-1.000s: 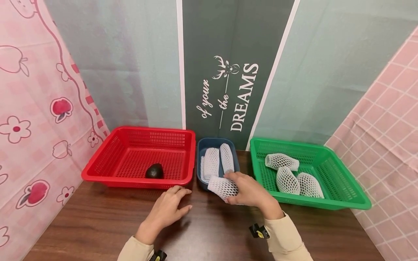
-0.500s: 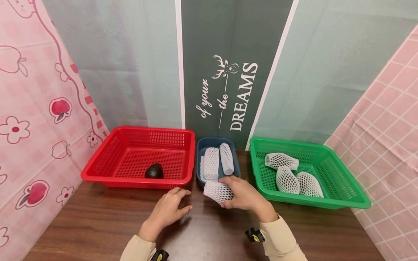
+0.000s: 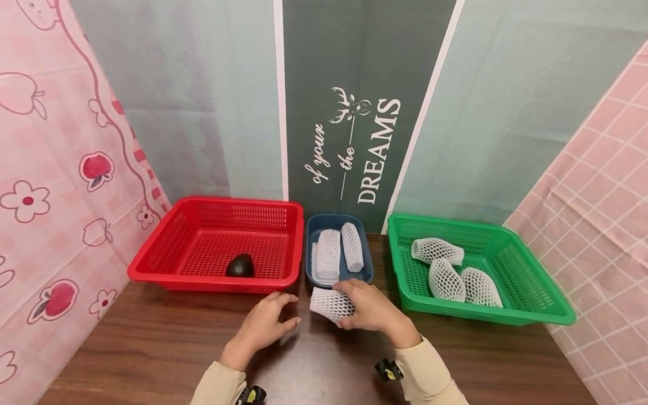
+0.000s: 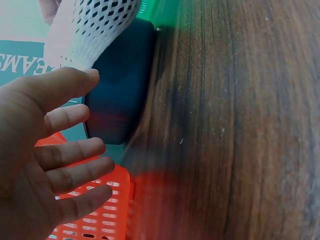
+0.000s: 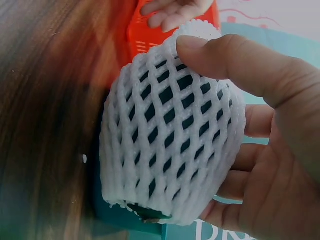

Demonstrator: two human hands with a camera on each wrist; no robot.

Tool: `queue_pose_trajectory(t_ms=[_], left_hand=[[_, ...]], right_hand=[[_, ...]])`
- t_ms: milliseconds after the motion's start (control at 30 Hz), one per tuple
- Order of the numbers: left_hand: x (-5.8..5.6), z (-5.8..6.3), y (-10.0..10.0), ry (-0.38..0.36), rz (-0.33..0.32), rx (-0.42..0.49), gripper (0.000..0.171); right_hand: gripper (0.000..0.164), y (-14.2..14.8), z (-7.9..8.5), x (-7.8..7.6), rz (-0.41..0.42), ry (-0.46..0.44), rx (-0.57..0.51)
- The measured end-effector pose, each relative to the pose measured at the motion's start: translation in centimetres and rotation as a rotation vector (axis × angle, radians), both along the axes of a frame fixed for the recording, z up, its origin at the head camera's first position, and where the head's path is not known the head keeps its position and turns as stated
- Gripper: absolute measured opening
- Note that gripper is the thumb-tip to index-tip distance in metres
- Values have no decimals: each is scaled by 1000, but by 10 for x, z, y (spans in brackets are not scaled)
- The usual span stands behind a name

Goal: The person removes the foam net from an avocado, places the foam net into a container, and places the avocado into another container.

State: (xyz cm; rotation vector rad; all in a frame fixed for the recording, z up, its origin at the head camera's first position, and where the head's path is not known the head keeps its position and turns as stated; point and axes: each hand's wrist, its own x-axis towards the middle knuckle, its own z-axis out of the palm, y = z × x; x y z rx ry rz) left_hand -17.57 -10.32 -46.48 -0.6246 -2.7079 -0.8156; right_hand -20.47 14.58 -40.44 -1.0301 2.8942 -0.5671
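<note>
In front of the blue bin, my right hand grips an avocado in a white foam net, thumb on the near side and fingers round the far side. The right wrist view shows the dark avocado through the mesh and at the net's open end. My left hand holds nothing; its fingers are spread and relaxed in front of the red basket, left of the wrapped avocado. One bare dark avocado lies in the red basket. Flat white foam nets lie in the blue bin.
To the right stands a green basket with three net-wrapped items in it. The three containers sit in a row at the back of the brown wooden table, against a hanging cloth.
My right hand has moved left and toward me with the wrapped avocado, from over the blue bin's front corner to just before it. My left hand has barely shifted.
</note>
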Motion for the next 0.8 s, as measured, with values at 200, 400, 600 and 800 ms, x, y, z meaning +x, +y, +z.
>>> queue_pose_trajectory(t_ms=[200,400,600,800], left_hand=[[-2,-2,0,-30,15,22,35],[-4,-4,0,-40,16,26,35],[-7,-4,0,-52,4,29,34],[-7,-5,-2,-59,0,28,33]], right_hand=[[60,-4,-4,1,-3,46,29],[63,-7,-8,3,6,87,33],[54,-10,-16,2,30,105,29],[54,-12,-23,1,32,150,57]])
